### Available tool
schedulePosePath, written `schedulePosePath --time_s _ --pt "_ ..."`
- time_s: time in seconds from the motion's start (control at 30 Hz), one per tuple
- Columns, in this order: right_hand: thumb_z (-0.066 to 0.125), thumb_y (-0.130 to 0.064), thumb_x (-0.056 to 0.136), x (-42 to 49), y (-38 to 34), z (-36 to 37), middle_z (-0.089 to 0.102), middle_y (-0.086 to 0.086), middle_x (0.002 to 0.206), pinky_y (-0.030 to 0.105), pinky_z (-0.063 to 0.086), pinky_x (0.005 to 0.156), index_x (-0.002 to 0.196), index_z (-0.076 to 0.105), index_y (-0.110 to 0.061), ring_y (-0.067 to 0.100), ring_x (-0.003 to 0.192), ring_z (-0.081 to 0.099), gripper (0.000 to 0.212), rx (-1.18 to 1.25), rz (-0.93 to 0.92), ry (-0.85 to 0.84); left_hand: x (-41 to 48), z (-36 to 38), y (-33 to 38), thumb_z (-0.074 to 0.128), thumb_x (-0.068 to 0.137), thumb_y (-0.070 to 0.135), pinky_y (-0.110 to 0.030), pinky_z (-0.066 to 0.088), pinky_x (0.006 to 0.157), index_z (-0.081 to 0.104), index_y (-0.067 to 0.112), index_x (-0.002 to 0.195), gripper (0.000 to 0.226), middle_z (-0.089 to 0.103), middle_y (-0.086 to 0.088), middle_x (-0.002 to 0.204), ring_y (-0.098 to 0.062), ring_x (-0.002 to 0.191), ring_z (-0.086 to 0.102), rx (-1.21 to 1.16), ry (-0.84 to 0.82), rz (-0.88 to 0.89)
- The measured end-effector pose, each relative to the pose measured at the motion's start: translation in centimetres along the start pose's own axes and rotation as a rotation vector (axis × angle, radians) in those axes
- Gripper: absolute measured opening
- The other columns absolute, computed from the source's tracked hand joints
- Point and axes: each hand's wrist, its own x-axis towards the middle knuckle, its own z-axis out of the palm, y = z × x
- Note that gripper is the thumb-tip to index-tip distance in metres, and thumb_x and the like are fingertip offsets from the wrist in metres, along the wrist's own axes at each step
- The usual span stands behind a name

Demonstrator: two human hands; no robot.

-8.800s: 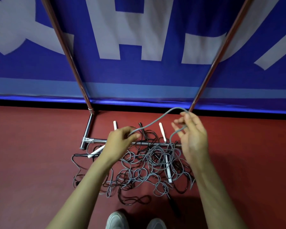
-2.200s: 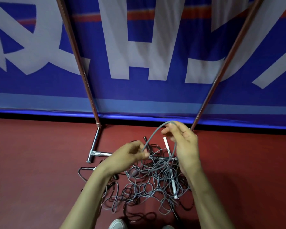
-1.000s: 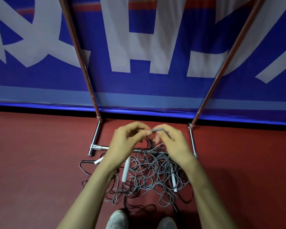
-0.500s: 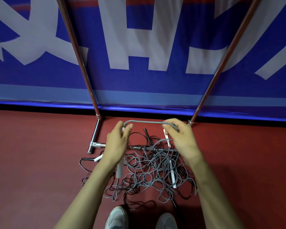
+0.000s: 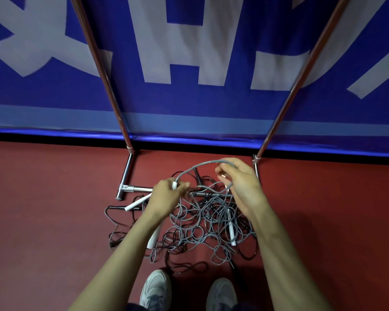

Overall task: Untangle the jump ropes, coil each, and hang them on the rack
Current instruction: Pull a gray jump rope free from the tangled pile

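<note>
The left hand (image 5: 169,195) is curled in a fist round a slim white plastic jump-rope handle (image 5: 154,236), whose tip pokes out above the knuckles. From that tip a thin grey cord (image 5: 202,163) arches toward 2 o'clock to the right hand (image 5: 243,187), whose bent fingers pinch it. Beneath both hands the tangled heap of grey and black jump ropes (image 5: 202,227) lies on the dark red floor (image 5: 43,209). The chrome tubular rack (image 5: 127,173) has a foot at the heap's 10 o'clock; a pair of grey sneakers (image 5: 155,290) stands at its 6 o'clock.
</note>
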Motion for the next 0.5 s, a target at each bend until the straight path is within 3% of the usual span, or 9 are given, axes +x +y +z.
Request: schedulePosePath --time_s 0.1,0.23,0.33,0.4,0.5 --pt "0.051 -0.001 0.095 2.2 2.5 -0.7 0.063 0.000 0.085 0.010 0.044 0.074 0.089 0.062 -0.014 0.008 0.083 0.058 0.017 -0.217 0.026 0.045 1.7 0.3 -1.7 0.060 0.094 0.019 -0.021 0.034 0.044 0.064 0.006 0.078 0.022 0.061 -0.003 0.060 -0.007 0.038 0.041 0.082 0.028 -0.087" --pt "0.057 -0.017 0.095 7.5 8.0 -1.9 0.063 0.014 0.089 0.028 0.039 0.070 0.092 0.067 -0.008 0.019 0.083 0.052 0.015 -0.540 0.122 0.094 5.8 1.0 -4.1 0.057 0.096 0.014 -0.020 0.037 0.041 0.062 0.005 0.081 0.019 0.063 -0.010 0.069 -0.013 0.042 0.042 -0.050 0.026 -0.218" --pt "0.058 -0.027 0.095 10.5 12.6 -2.4 0.060 0.010 0.089 0.031 0.040 0.073 0.089 0.066 -0.010 0.020 0.082 0.051 0.020 -0.567 0.230 0.091 8.6 1.7 -6.5 0.057 0.096 0.013 -0.018 0.035 0.038 0.060 0.007 0.084 0.014 0.062 -0.006 0.067 -0.010 0.040 0.041 -0.143 0.052 -0.280" --pt "0.058 -0.019 0.095 12.0 15.3 -2.4 0.058 0.009 0.089 0.032 0.044 0.074 0.095 0.063 -0.002 0.020 0.083 0.051 0.018 -0.545 0.263 0.036 10.2 2.5 -8.7 0.057 0.095 0.012 -0.017 0.033 0.038 0.060 0.006 0.083 0.014 0.061 -0.004 0.063 -0.005 0.032 0.039 -0.135 0.059 -0.306" --pt "0.054 -0.006 0.095 13.2 18.6 -1.8 0.063 0.017 0.095 0.012 0.041 0.054 0.112 0.058 0.010 0.014 0.069 0.054 0.023 -0.645 0.379 -0.144 11.7 3.7 -12.5 0.059 0.093 0.008 -0.016 0.032 0.035 0.059 0.006 0.070 0.023 0.053 -0.003 0.054 -0.005 0.027 0.036 -0.107 0.068 -0.376"
